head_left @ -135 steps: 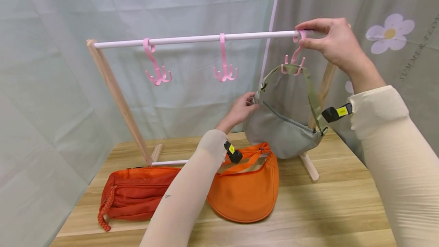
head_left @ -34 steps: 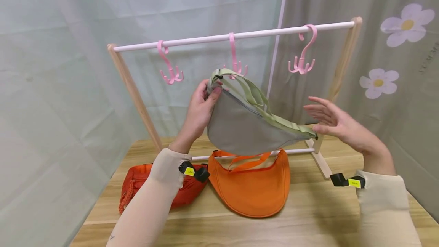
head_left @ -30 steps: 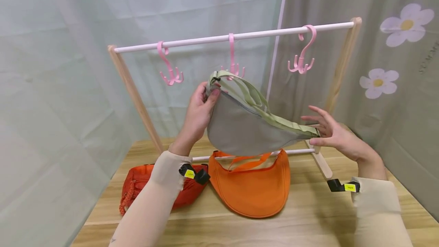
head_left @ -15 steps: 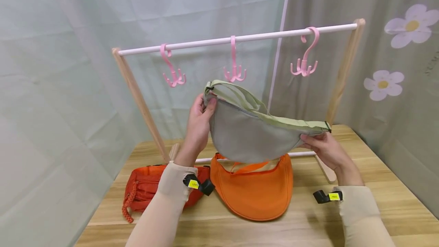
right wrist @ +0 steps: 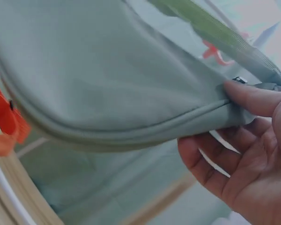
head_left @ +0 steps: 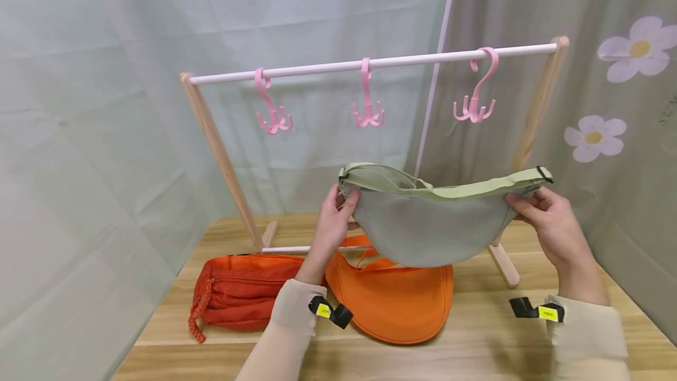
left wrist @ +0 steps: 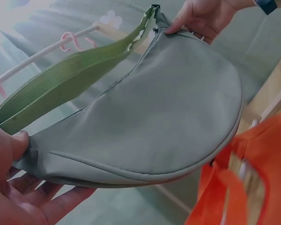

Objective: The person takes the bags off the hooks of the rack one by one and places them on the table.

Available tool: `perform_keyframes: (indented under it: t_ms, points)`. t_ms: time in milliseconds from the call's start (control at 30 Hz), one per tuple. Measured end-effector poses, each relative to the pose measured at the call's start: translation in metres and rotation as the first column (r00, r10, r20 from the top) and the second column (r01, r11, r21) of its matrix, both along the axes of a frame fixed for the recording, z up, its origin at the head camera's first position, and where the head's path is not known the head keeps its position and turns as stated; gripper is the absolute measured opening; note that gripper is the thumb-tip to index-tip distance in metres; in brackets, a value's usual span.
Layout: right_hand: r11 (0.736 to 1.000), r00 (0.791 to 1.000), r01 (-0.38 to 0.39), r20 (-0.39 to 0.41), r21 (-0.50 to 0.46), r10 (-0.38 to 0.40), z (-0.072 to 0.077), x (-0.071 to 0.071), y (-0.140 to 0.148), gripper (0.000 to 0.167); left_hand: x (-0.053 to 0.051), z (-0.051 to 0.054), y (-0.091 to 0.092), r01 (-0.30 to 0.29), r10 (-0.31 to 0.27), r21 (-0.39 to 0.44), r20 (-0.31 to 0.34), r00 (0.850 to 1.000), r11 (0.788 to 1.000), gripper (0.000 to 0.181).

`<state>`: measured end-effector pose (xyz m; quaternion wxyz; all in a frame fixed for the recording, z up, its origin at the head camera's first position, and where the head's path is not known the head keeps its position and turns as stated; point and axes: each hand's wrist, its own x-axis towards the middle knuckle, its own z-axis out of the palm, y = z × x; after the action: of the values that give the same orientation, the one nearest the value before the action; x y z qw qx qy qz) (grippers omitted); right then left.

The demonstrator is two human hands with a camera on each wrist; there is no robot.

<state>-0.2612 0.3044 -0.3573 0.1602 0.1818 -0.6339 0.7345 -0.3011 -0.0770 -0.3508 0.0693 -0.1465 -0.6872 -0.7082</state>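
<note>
A grey crescent-shaped shoulder bag point(head_left: 431, 228) with a pale green strap point(head_left: 476, 188) is held in the air between both hands. My left hand point(head_left: 333, 222) pinches its left corner, thumb on the front face and fingers behind. At the opposite corner my right hand point(head_left: 550, 222) pinches it the same way, close to the dark strap buckle point(head_left: 545, 174). The left wrist view shows the bag point(left wrist: 145, 112) stretched between the two hands, its strap bowed loosely above the zip edge. In the right wrist view the thumb presses the bag's point(right wrist: 98, 70) tapered end against the fingers.
Pink multi-prong hooks hang at the left point(head_left: 272, 104), middle point(head_left: 367, 96) and right point(head_left: 476, 90) of a white rail point(head_left: 317, 68) on a wooden stand. An orange bag point(head_left: 396, 304) and a red pouch point(head_left: 243, 293) lie on the wooden table point(head_left: 476, 334).
The grey bag came off the right hook and moved left and down. My right hand left that hook and took the bag's right corner. Recently the bag lowered, shifted right and became more level.
</note>
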Motion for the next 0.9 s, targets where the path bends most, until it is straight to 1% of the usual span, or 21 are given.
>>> perform_keyframes:
  t_ms: [100, 167, 267, 367, 433, 467, 533, 600, 733, 800, 900]
  points:
    - [0.998, 0.999, 0.049, 0.004, 0.030, -0.049, 0.004, 0.004, 0.009, 0.026, 0.004, -0.007, 0.011, 0.046, -0.047, 0.043, 0.024, 0.999, 0.998, 0.046]
    - [0.997, 0.997, 0.075, 0.000, 0.027, -0.075, 0.005, 0.005, 0.017, 0.027, 0.007, -0.011, 0.019, 0.086, -0.090, 0.082, 0.047, 0.995, 0.993, 0.047]
    - [0.994, 0.994, 0.111, 0.004, 0.000, -0.111, 0.006, 0.009, 0.030, 0.029, 0.012, -0.017, 0.034, 0.156, -0.166, 0.121, 0.083, 0.983, 0.980, 0.049]
    - [0.986, 0.985, 0.165, 0.043, 0.003, -0.165, 0.006, 0.013, 0.044, 0.028, 0.015, -0.023, 0.048, 0.209, -0.227, 0.141, 0.120, 0.967, 0.968, 0.050]
    - [0.970, 0.969, 0.229, 0.075, 0.081, -0.235, 0.006, 0.017, 0.053, 0.026, 0.015, -0.027, 0.058, 0.230, -0.248, 0.138, 0.133, 0.960, 0.963, 0.050]
    - [0.957, 0.958, 0.260, 0.089, 0.130, -0.272, 0.005, 0.018, 0.057, 0.026, 0.015, -0.029, 0.063, 0.236, -0.254, 0.135, 0.136, 0.958, 0.962, 0.050]
    - [0.922, 0.935, 0.311, 0.102, 0.231, -0.341, 0.005, 0.019, 0.064, 0.025, 0.015, -0.031, 0.072, 0.239, -0.256, 0.129, 0.147, 0.955, 0.963, 0.050]
    - [0.874, 0.908, 0.357, 0.099, 0.330, -0.408, 0.005, 0.019, 0.069, 0.025, 0.016, -0.033, 0.080, 0.238, -0.255, 0.124, 0.150, 0.955, 0.963, 0.048]
    - [0.828, 0.873, 0.398, 0.114, 0.395, -0.475, 0.003, 0.018, 0.074, 0.027, 0.020, -0.039, 0.095, 0.216, -0.236, 0.135, 0.155, 0.959, 0.967, 0.040]
    - [0.789, 0.841, 0.434, 0.118, 0.435, -0.528, 0.002, 0.018, 0.076, 0.025, 0.022, -0.044, 0.103, 0.206, -0.228, 0.150, 0.149, 0.962, 0.967, 0.036]
    - [0.727, 0.782, 0.485, 0.131, 0.486, -0.609, 0.002, 0.021, 0.079, 0.018, 0.027, -0.050, 0.116, 0.187, -0.210, 0.162, 0.139, 0.968, 0.969, 0.031]
